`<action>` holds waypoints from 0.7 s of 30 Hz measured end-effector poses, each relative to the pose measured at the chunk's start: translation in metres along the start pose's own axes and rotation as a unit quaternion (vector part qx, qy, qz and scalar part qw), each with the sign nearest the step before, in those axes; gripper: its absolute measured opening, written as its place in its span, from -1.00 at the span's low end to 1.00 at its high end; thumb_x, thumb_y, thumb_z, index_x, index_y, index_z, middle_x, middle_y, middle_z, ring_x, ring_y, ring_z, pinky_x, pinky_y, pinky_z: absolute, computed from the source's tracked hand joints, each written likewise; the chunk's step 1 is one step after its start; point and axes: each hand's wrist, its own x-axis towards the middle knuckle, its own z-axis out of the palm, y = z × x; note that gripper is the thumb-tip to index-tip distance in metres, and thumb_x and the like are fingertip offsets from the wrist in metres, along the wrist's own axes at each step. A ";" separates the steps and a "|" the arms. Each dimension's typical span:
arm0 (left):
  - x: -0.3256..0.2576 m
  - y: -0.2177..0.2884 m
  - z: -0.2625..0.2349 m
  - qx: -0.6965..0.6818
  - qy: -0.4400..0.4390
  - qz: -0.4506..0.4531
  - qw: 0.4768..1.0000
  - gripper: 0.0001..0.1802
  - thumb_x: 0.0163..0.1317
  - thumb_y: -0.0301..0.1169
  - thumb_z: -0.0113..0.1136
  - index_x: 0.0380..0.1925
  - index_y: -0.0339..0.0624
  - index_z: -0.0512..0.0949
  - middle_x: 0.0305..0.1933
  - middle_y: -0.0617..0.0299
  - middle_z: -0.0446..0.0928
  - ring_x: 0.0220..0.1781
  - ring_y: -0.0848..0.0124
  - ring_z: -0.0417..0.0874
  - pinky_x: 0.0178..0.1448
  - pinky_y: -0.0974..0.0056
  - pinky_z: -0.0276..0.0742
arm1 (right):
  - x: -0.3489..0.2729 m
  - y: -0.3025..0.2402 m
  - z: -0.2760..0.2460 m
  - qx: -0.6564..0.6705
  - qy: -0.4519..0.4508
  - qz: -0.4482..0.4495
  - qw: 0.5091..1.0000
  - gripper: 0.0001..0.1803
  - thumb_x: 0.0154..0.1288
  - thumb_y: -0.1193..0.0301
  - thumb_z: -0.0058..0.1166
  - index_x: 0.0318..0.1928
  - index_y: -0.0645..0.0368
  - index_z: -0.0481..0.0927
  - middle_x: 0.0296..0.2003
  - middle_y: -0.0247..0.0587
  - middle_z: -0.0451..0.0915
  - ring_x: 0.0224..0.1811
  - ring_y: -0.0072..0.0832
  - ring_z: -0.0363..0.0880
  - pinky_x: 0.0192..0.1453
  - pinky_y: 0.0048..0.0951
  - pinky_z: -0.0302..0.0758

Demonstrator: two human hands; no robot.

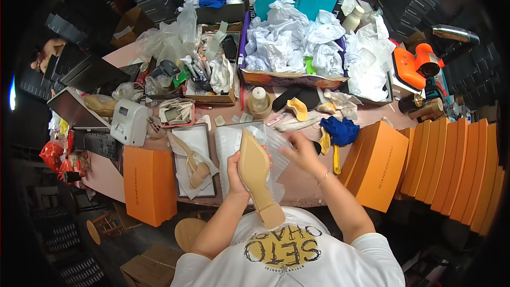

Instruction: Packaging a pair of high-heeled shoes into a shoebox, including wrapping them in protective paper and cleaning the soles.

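My left hand point(237, 172) is wrapped round a beige heeled shoe point(255, 166), whose sole faces up, with the pointed toe away from me and the block heel close to my shirt. My right hand point(302, 151) is just right of the shoe, by a crumpled sheet of clear plastic film point(275, 144). Its fingertips are smeared, so whether they grip the film cannot be made out. A matching beige shoe point(195, 167) lies on white paper in an open shoebox point(208, 185) to the left. Behind my hands is another paper-lined box part point(223, 141).
Orange shoeboxes stand at left point(150, 186) and right point(374, 167), with a row of orange boxes point(451, 167) beyond. Behind are a carton of crumpled paper point(292, 81), a jar point(259, 101), a blue cloth point(340, 131) and a yellow-handled tool point(336, 159). A white label printer point(130, 122) stands left.
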 end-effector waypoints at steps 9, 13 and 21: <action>0.003 -0.003 0.005 -0.043 0.011 0.002 0.999 -0.24 0.17 0.03 -0.08 0.32 -0.10 0.15 0.11 -0.04 0.39 0.03 0.11 0.52 0.10 0.03 0.50 | 0.112 0.072 -0.013 -0.381 0.116 -0.092 0.913 -0.63 -0.07 0.35 0.29 -0.18 0.08 0.57 0.10 -0.12 0.38 0.18 -0.17 0.29 0.14 -0.13 0.20; 0.005 -0.005 0.003 -0.035 0.013 0.005 0.999 -0.21 0.15 0.05 -0.08 0.35 -0.08 0.11 0.14 -0.02 0.36 0.06 0.13 0.51 0.13 0.05 0.49 | 0.108 0.095 -0.013 -0.330 0.144 -0.132 0.923 -0.78 -0.01 0.47 0.16 -0.27 0.15 0.52 -0.17 -0.13 0.48 -0.05 -0.22 0.41 0.07 -0.16 0.26; 0.005 -0.007 0.017 0.014 0.046 0.020 0.999 -0.22 0.19 0.05 -0.14 0.35 -0.12 0.10 0.11 -0.01 0.39 0.03 0.13 0.52 0.11 0.06 0.49 | -0.020 -0.076 -0.015 0.047 0.045 -0.169 0.983 -0.80 0.09 0.53 0.14 -0.22 0.23 0.51 -0.29 -0.12 0.49 -0.31 -0.29 0.51 -0.21 -0.44 0.49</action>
